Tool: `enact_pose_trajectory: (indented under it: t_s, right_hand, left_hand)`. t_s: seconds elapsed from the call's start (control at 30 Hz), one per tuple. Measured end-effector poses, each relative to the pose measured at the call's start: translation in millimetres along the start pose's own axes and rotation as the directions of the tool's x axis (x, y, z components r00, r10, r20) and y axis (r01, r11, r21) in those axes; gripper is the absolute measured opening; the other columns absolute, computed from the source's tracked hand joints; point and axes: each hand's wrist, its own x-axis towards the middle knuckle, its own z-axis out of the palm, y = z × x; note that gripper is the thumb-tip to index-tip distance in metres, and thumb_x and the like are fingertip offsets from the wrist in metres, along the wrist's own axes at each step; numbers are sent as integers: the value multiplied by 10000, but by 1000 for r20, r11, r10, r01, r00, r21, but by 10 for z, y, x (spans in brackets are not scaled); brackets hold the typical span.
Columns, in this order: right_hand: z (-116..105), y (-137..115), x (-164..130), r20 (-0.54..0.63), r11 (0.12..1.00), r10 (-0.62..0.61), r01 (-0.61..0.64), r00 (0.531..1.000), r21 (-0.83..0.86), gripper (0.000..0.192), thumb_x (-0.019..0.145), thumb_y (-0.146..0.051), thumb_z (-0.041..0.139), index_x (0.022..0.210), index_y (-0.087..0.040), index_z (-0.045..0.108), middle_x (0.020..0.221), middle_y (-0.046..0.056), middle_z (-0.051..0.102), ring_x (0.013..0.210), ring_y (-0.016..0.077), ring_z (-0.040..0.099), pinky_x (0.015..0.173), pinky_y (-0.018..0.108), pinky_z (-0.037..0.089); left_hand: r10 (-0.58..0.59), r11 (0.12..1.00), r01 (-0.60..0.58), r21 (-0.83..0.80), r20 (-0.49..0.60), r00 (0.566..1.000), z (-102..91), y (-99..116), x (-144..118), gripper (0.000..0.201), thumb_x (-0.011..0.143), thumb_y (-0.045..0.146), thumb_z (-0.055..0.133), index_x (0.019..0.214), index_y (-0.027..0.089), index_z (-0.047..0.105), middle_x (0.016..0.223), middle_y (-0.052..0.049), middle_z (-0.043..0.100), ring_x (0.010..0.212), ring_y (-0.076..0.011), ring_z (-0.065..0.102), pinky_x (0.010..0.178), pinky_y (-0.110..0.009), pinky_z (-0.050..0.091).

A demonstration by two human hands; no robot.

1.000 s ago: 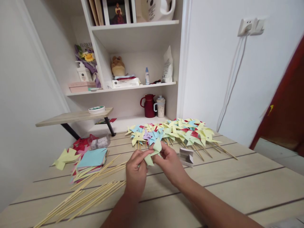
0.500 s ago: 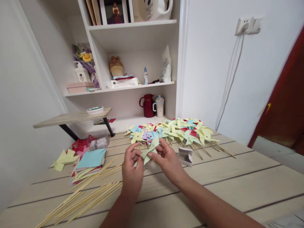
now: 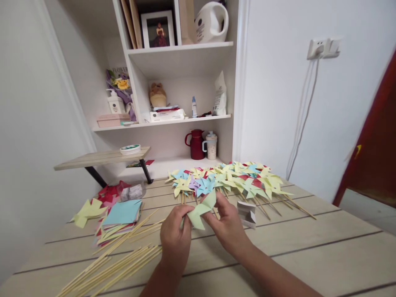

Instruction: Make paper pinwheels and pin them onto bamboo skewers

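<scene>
Nearest, bamboo skewers (image 3: 114,266) lie loose on the table (image 3: 309,247). Above it, the left hand (image 3: 175,238) and right hand (image 3: 227,227) pinch a pale green paper pinwheel (image 3: 202,208) between fingertips. Beyond: a small white box (image 3: 247,213) (contents unclear), then finished pinwheels (image 3: 232,179); farther, shelves (image 3: 173,119) hold bottles.

The green paper (image 3: 201,210) hides both hands' fingertips; the skewers (image 3: 114,264) run off the bottom edge; shelf labels are unreadable.
</scene>
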Motion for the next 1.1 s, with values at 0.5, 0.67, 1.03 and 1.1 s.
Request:
enact_pose_trajectory:
  t_s: [0.5, 0.67, 1.03, 1.1]
  right_hand:
    - [-10, 19, -30, -60, 997, -47, 43, 997, -61, 129, 797, -164, 615, 864, -242, 694, 824, 17, 704, 748, 190, 624, 694, 290, 486]
    - [1, 14, -38, -103, 994, -84, 75, 991, -84, 160, 780, -139, 613, 845, -250, 707, 821, 17, 706, 735, 192, 622, 667, 287, 479]
    - [-4, -27, -40, -105, 964, -223, 203, 969, -173, 192, 809, -115, 618, 819, -278, 719, 791, 17, 701, 772, 215, 611, 713, 332, 471]
    - [1, -32, -39, -112, 953, -261, 237, 959, -189, 210, 804, -103, 618, 822, -285, 720, 789, 16, 703, 773, 217, 613, 713, 337, 470]
  left_hand:
    - [192, 976, -191, 107, 3, 981, -36, -23, 3, 247, 871, 43, 513, 952, 220, 664, 850, -24, 761, 812, -167, 731, 788, -275, 581]
    - [229, 963, -225, 148, -7, 973, -43, 1, 20, 254, 865, 29, 510, 959, 214, 657, 848, -20, 760, 794, -156, 728, 774, -262, 580]
    - [341, 915, -334, 228, 9, 940, -65, 5, 34, 241, 877, 54, 526, 1006, 213, 654, 849, -47, 765, 761, -167, 729, 716, -272, 580]
    - [378, 899, -369, 237, 7, 926, -72, 7, 42, 233, 874, 52, 538, 1015, 208, 639, 846, -52, 765, 756, -168, 728, 707, -270, 582]
